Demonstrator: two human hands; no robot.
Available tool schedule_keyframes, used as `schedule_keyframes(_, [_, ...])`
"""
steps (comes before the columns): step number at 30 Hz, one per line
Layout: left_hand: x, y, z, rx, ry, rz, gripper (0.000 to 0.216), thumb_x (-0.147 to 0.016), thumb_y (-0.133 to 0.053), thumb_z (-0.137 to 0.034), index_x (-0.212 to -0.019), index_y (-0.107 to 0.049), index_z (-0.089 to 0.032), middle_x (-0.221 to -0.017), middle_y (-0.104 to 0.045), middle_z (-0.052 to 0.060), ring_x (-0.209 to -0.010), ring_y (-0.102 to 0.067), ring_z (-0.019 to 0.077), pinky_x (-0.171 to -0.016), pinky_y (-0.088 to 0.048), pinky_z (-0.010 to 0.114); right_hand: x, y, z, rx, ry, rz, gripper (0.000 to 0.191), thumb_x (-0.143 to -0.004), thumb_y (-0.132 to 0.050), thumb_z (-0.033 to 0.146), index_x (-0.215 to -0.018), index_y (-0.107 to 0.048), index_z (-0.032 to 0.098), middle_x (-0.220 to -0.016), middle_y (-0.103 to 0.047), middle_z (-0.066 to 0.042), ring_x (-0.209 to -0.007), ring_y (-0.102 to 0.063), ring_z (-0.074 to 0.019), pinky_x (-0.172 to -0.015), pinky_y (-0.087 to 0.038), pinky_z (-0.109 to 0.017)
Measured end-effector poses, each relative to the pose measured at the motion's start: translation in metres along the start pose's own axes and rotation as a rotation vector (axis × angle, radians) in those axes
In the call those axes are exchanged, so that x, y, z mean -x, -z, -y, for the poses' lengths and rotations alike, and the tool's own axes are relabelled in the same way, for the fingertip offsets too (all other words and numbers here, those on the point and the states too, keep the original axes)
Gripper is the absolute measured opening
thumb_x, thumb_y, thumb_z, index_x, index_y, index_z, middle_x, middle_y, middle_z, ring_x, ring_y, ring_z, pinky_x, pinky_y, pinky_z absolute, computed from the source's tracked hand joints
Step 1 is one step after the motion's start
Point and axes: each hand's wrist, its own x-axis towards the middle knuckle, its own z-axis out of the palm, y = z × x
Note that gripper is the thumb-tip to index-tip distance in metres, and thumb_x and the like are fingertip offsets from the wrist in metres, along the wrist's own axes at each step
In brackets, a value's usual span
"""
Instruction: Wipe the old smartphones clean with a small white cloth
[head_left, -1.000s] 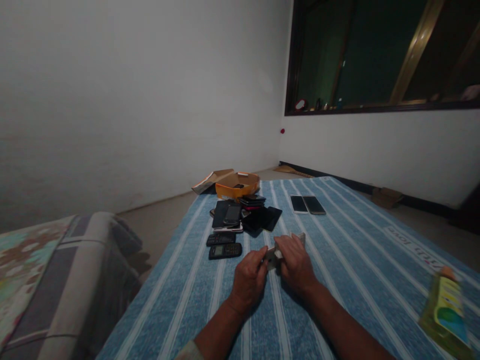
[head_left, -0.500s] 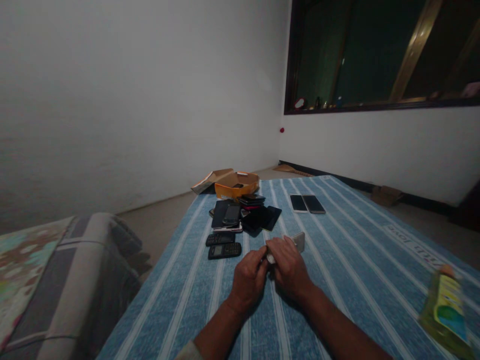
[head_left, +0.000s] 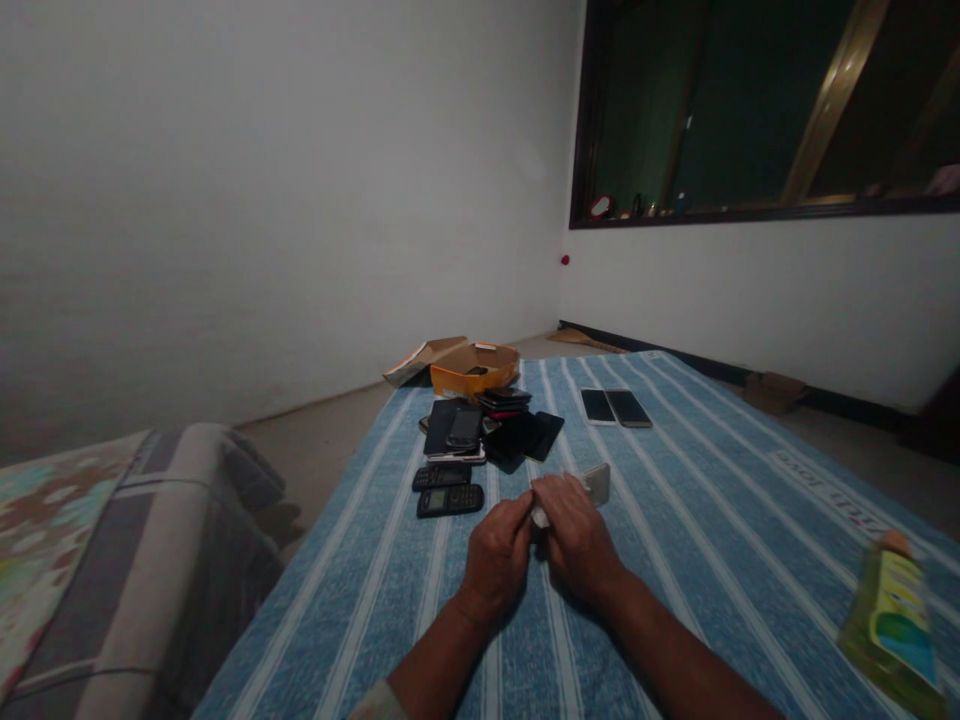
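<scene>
Both hands meet over the striped cloth, around a silver-white phone [head_left: 598,484] whose far end sticks out past my right hand. My left hand [head_left: 495,555] is closed at the phone's near end, fingers pinched together. My right hand [head_left: 574,530] lies wrapped over the phone, with a bit of crumpled white tissue or cloth [head_left: 540,516] showing under its fingers. Most of the phone is hidden by the hands. Left of them lie two black keypad phones [head_left: 450,500], and beyond these a pile of dark phones [head_left: 517,440].
Two phones [head_left: 615,407] lie side by side at the far right. An open orange box [head_left: 472,380] stands at the back with its lid [head_left: 420,362] beside it. A bottle of yellow-green liquid [head_left: 896,625] lies at the right on the blue striped cloth [head_left: 697,560].
My right hand has shifted very slightly to the left over the phone. Everything else stays where it was.
</scene>
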Motion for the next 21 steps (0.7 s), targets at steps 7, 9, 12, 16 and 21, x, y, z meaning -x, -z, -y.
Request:
schedule_keyframes(7, [0.002, -0.001, 0.002, -0.032, -0.022, -0.025, 0.03, -0.096, -0.044, -0.013, -0.118, -0.064, -0.017, -0.088, -0.071, 0.007, -0.081, -0.069, 0.0188, -0.074, -0.058, 0.03, 0.003, 0.005, -0.017, 0.046, -0.064, -0.047, 0.049, -0.075, -0.041, 0.0, -0.119, -0.059, 0.011, -0.122, -0.063, -0.02, -0.12, -0.057, -0.029, -0.1, -0.048, -0.053])
schedule_keyframes(9, [0.001, 0.0, 0.001, -0.064, -0.03, -0.028, 0.03, -0.095, -0.045, -0.012, -0.118, -0.064, -0.017, -0.09, -0.071, 0.007, -0.084, -0.068, 0.0196, -0.075, -0.058, 0.031, 0.004, 0.004, -0.018, 0.07, -0.064, -0.043, 0.047, -0.073, -0.042, 0.0, -0.113, -0.061, 0.011, -0.127, -0.06, -0.021, -0.125, -0.054, -0.0301, -0.1, -0.048, -0.053])
schedule_keyframes(12, [0.0, 0.0, -0.003, -0.13, -0.039, -0.041, 0.03, -0.094, -0.046, -0.011, -0.116, -0.065, -0.018, -0.088, -0.068, 0.007, -0.082, -0.066, 0.0199, -0.072, -0.056, 0.03, 0.005, 0.004, -0.016, 0.111, -0.075, -0.02, 0.043, -0.072, -0.043, 0.001, -0.109, -0.062, 0.014, -0.128, -0.059, -0.019, -0.128, -0.05, -0.0314, -0.103, -0.043, -0.057])
schedule_keyframes(16, [-0.001, 0.0, -0.005, -0.202, -0.041, -0.055, 0.031, -0.093, -0.046, -0.011, -0.115, -0.065, -0.02, -0.082, -0.064, 0.005, -0.078, -0.062, 0.0188, -0.068, -0.053, 0.028, 0.005, 0.004, -0.013, 0.157, -0.094, -0.005, 0.04, -0.074, -0.043, 0.002, -0.107, -0.062, 0.015, -0.121, -0.063, -0.017, -0.124, -0.052, -0.0314, -0.105, -0.038, -0.058])
schedule_keyframes(21, [-0.002, 0.002, -0.006, -0.226, -0.061, -0.046, 0.029, -0.095, -0.045, -0.011, -0.115, -0.065, -0.019, -0.079, -0.061, 0.004, -0.076, -0.061, 0.0185, -0.066, -0.051, 0.027, 0.004, 0.002, -0.007, 0.117, -0.088, 0.017, 0.042, -0.076, -0.042, 0.003, -0.11, -0.061, 0.016, -0.115, -0.065, -0.015, -0.118, -0.055, -0.0291, -0.106, -0.04, -0.055])
